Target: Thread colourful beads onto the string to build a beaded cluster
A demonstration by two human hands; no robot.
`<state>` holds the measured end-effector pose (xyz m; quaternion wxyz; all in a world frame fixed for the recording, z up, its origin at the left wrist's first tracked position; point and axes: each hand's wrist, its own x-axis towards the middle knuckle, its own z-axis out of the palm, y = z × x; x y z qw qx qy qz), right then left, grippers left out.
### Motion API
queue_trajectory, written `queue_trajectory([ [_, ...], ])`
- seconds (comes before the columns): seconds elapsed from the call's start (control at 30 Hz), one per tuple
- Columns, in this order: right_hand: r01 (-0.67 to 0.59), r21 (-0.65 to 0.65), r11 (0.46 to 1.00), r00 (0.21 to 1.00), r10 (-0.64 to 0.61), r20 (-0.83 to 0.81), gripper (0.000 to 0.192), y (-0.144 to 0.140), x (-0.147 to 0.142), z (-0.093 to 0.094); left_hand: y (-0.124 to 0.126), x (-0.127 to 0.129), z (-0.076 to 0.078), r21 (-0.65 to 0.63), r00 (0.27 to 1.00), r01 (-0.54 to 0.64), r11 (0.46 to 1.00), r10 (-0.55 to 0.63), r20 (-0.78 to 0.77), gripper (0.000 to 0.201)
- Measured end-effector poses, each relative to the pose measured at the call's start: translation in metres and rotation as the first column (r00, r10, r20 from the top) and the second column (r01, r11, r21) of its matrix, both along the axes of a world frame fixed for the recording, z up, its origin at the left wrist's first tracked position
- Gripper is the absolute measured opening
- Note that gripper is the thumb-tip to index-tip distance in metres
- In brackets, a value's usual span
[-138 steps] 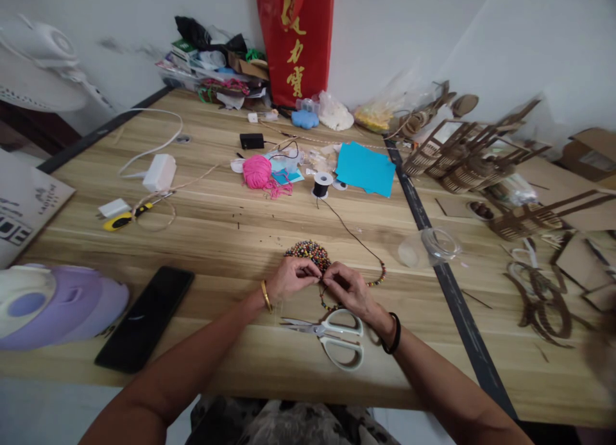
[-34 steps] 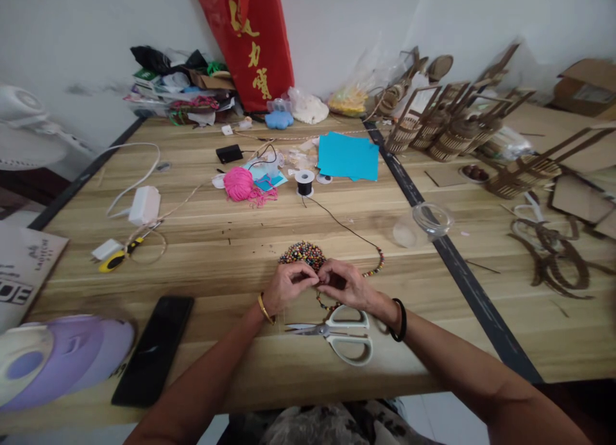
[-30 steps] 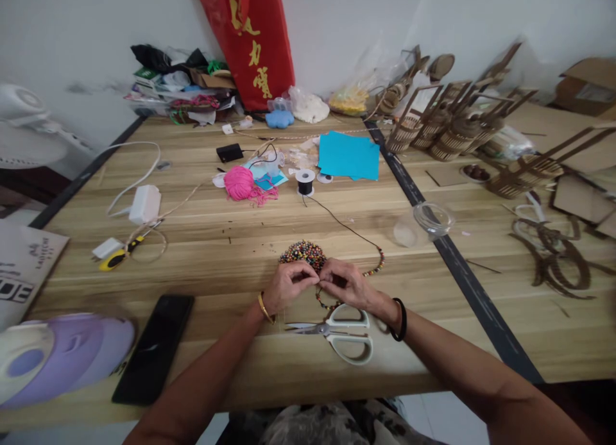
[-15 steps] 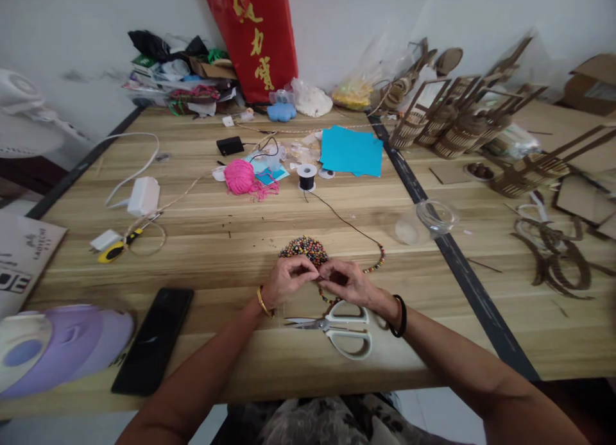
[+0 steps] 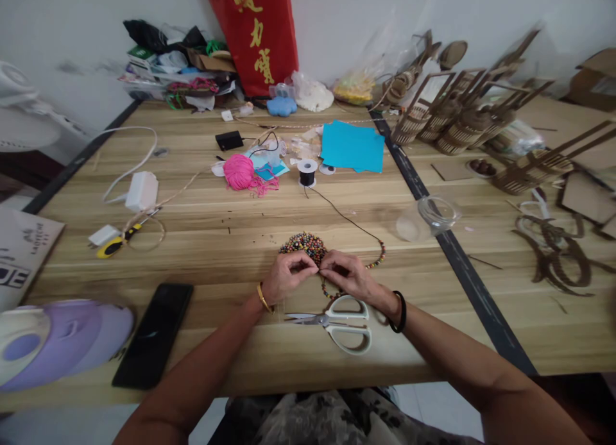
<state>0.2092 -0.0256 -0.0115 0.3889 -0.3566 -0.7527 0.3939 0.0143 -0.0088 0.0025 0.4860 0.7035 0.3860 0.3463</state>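
Note:
My left hand (image 5: 287, 277) is closed in a pinch, thumb against fingertips, in front of a heap of small multicoloured beads (image 5: 304, 243). What lies between its fingertips is too small to make out. Nearly touching it, my right hand (image 5: 350, 276) pinches a thin black cord, of which only a little shows at the fingertips. A string of beads (image 5: 376, 261) curves out behind the right hand, and a loop of it hangs below. From there the black cord (image 5: 347, 216) runs back to a white spool (image 5: 307, 173). White-handled scissors (image 5: 324, 320) lie just below my hands.
A phone (image 5: 154, 336) and a purple-white device (image 5: 81, 342) lie at left. Pink yarn (image 5: 239, 172) and blue sheets (image 5: 353, 147) are further back. A clear round container (image 5: 437, 214) sits to the right, near small woven baskets (image 5: 469, 131). A yellow-handled cutter (image 5: 110, 247) lies left.
My two hands stay together over the beads, with only slight finger shifts; the right fingertips have moved up a little. The whole view has shifted slightly.

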Motion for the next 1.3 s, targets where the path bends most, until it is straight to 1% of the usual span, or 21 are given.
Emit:
queue_trajectory([
  [0.1, 0.014, 0.026, 1.0, 1.0, -0.014, 0.005, 0.018, 0.001, 0.0, 0.0, 0.0, 0.0, 0.002, -0.008, 1.0, -0.002, 1.0, 0.002, -0.01, 0.015],
  [0.2, 0.034, 0.009, 0.999, 0.999, -0.034, 0.023, 0.018, 0.001, 0.0, 0.0, 0.0, 0.0, 0.003, -0.007, 1.0, -0.005, 1.0, 0.005, -0.025, 0.014],
  [0.27, 0.033, 0.007, 0.999, 0.999, -0.033, 0.023, 0.018, 0.001, -0.001, 0.0, 0.001, 0.0, 0.002, 0.003, 1.0, -0.011, 1.0, 0.011, -0.028, 0.015],
  [0.47, 0.029, 0.062, 0.998, 1.0, -0.029, 0.004, 0.016, 0.003, -0.001, -0.001, 0.001, 0.0, 0.0, 0.054, 0.999, -0.025, 0.998, 0.027, -0.043, 0.014],
  [0.6, 0.046, 0.04, 0.998, 0.999, -0.046, 0.016, 0.016, 0.003, -0.001, -0.001, 0.001, 0.0, -0.001, 0.097, 0.998, -0.023, 0.995, 0.029, -0.063, 0.012],
  [0.73, 0.083, 0.001, 0.997, 0.997, -0.083, 0.008, 0.017, 0.003, 0.001, -0.001, 0.001, 0.0, -0.004, 0.094, 0.996, -0.066, 0.993, 0.072, -0.06, 0.011],
  [0.83, 0.122, -0.044, 0.992, 0.993, -0.122, -0.003, 0.017, 0.003, 0.002, -0.002, 0.001, 0.0, -0.005, 0.152, 0.992, -0.08, 0.985, 0.093, -0.082, 0.009],
  [0.93, 0.177, -0.097, 0.979, 0.983, -0.181, -0.03, 0.016, 0.003, 0.002, -0.006, 0.0, 0.0, -0.006, 0.242, 0.988, -0.031, 0.97, 0.066, -0.138, 0.005],
  [1.03, 0.237, -0.141, 0.961, 0.967, -0.247, -0.06, 0.017, 0.002, 0.001, -0.009, -0.002, 0.0, -0.007, 0.316, 0.975, 0.059, 0.947, 0.013, -0.222, 0.006],
  [1.13, 0.258, -0.113, 0.96, 0.963, -0.264, -0.046, 0.016, 0.003, 0.001, -0.01, -0.002, -0.001, -0.009, 0.384, 0.959, 0.127, 0.915, -0.014, -0.284, 0.01],
  [1.2, 0.264, -0.085, 0.961, 0.963, -0.267, -0.026, 0.014, 0.003, 0.002, -0.011, -0.002, -0.001, -0.01, 0.415, 0.951, 0.152, 0.897, -0.019, -0.308, 0.012],
  [1.3, 0.272, -0.089, 0.958, 0.961, -0.275, -0.028, 0.013, 0.004, 0.002, -0.011, -0.001, 0.0, -0.01, 0.456, 0.931, 0.192, 0.869, -0.014, -0.365, 0.013],
])
